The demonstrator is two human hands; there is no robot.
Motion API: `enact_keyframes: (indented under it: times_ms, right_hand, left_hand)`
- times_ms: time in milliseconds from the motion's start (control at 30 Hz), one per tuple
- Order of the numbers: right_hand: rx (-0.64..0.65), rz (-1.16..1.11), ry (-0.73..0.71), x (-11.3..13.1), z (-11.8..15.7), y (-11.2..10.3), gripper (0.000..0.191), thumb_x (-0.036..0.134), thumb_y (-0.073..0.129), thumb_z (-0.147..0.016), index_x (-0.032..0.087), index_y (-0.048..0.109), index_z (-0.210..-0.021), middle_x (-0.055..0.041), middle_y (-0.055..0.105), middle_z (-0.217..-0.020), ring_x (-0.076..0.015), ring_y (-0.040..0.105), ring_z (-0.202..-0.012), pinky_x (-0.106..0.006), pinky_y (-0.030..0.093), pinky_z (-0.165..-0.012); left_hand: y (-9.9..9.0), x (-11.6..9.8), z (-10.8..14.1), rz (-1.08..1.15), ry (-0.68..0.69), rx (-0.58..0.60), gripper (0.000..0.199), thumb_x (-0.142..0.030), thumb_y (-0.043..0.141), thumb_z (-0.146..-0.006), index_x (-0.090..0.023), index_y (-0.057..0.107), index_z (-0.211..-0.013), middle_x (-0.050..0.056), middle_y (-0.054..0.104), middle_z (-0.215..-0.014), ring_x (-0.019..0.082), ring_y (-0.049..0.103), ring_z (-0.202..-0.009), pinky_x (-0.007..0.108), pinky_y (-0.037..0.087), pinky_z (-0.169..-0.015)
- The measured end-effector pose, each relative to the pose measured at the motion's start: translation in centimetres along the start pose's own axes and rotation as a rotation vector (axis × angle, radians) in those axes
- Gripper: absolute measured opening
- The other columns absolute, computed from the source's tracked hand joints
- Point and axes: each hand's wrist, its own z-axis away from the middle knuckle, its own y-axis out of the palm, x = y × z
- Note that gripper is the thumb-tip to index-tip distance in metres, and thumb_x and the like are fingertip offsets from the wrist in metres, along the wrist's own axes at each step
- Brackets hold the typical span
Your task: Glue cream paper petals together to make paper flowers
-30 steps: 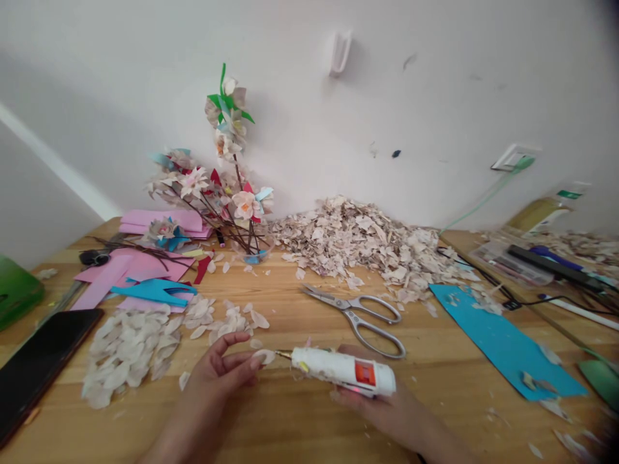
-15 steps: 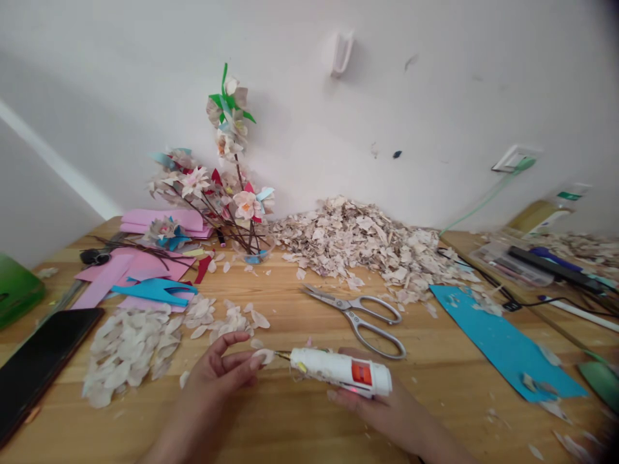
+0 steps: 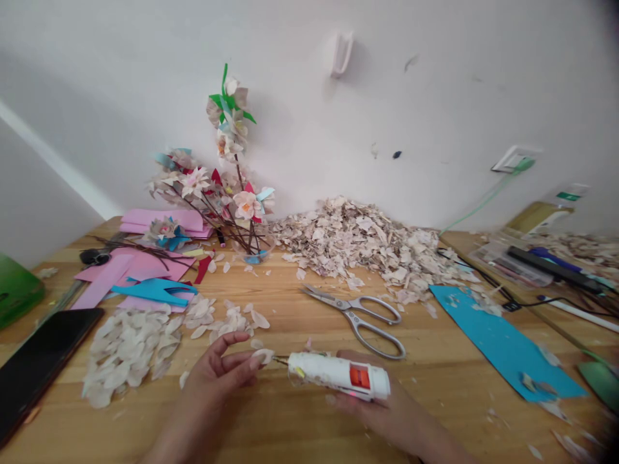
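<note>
My left hand (image 3: 227, 374) pinches a small pale petal (image 3: 264, 356) between thumb and fingers. Wrapped around a white hot glue gun (image 3: 333, 372) with an orange-red switch is my right hand (image 3: 372, 403). The gun lies level, its metal nozzle pointing left and meeting or nearly meeting the petal; whether they touch I cannot tell. Just beyond my left hand are loose petals (image 3: 235, 320), with a larger petal pile (image 3: 123, 351) farther left. Metal scissors (image 3: 355, 316) rest partly open behind the glue gun.
Handmade flowers on twigs (image 3: 242, 193) stand in a clear holder by the wall. A big heap of dry flakes (image 3: 362, 241) lies at the back. Blue sheet (image 3: 503, 341) is right; black phone (image 3: 46, 367), pink paper (image 3: 104, 283) and green object (image 3: 17, 290) are left.
The glue gun has shifted very slightly left and down, its nozzle tip now closer along the petal. My left hand stays almost still, holding the same petal.
</note>
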Motion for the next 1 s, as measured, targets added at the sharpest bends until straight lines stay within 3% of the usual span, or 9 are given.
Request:
enact_keyframes:
  times_ms: [233,467,667,1000]
  right_hand:
    - [-0.029,0.019,-0.043,0.05,-0.05,-0.04,0.026,0.049,0.062,-0.073,0.024,0.065,-0.076,-0.0003,0.064,-0.069,-0.0179,0.058,-0.060,-0.027,0.053,-0.057]
    - [0.022,-0.020,0.017,0.60,-0.19,-0.17,0.023,0.043,0.065,-0.072,0.020,0.064,-0.074,0.0009,0.061,-0.067,-0.0160,0.057,-0.059,-0.024,0.051,-0.054]
    - [-0.044,0.042,-0.052,0.42,-0.15,-0.15,0.025,0.047,0.063,-0.073,0.023,0.064,-0.072,0.0004,0.061,-0.066,-0.0169,0.056,-0.059,-0.026,0.051,-0.056]
    - [0.017,-0.020,0.026,0.31,-0.01,-0.05,0.022,0.042,0.064,-0.073,0.021,0.061,-0.077,0.0007,0.058,-0.071,-0.0166,0.055,-0.063,-0.026,0.048,-0.058]
  left_hand:
    - [0.15,-0.08,0.09,-0.004,-0.011,-0.002,0.055,-0.029,0.086,-0.039,-0.018,0.055,-0.084,0.002,0.074,-0.056,0.014,0.066,-0.053,0.020,0.047,-0.051]
    - [0.10,0.02,0.03,-0.001,-0.006,-0.012,0.056,-0.029,0.086,-0.039,-0.018,0.055,-0.084,0.002,0.074,-0.057,0.014,0.066,-0.054,0.020,0.048,-0.051]
    - [0.11,0.12,0.06,0.009,-0.001,-0.012,0.056,-0.029,0.086,-0.038,-0.019,0.056,-0.083,0.003,0.074,-0.057,0.017,0.067,-0.055,0.021,0.047,-0.050]
    - [0.06,0.08,0.02,-0.007,-0.001,-0.001,0.054,-0.029,0.086,-0.040,-0.018,0.056,-0.084,0.002,0.074,-0.057,0.014,0.066,-0.053,0.021,0.048,-0.051]
